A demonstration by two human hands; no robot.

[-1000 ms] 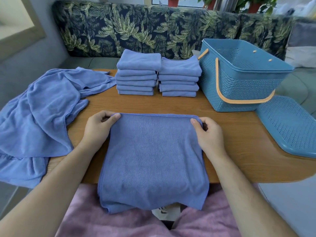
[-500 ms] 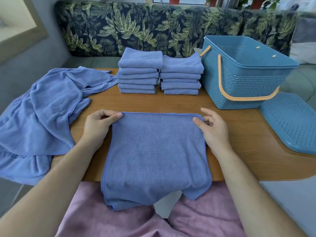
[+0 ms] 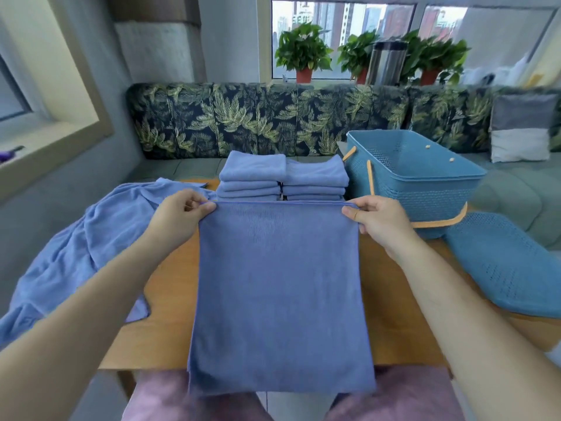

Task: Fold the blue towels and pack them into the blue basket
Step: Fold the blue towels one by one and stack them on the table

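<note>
A wooden tabletop (image 3: pixel 170 299) stood before a leaf-print sofa (image 3: pixel 243 123) under a window (image 3: pixel 343 34). Two stacks of folded towels (image 3: pixel 252 177) sat at its far edge, with the perforated plastic blue basket (image 3: pixel 425 189) at the far right corner and a flat lid (image 3: pixel 501 268) at the right edge. Rumpled towels (image 3: pixel 91 247) draped the left edge. A soft rectangular blue towel (image 3: pixel 279 293) hung past the near edge. The left hand (image 3: pixel 179 217) and right hand (image 3: pixel 379 220), both raised, each held a top corner in a pinching grip.

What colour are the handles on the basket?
The handles are light orange, clearest in the head view.
</note>
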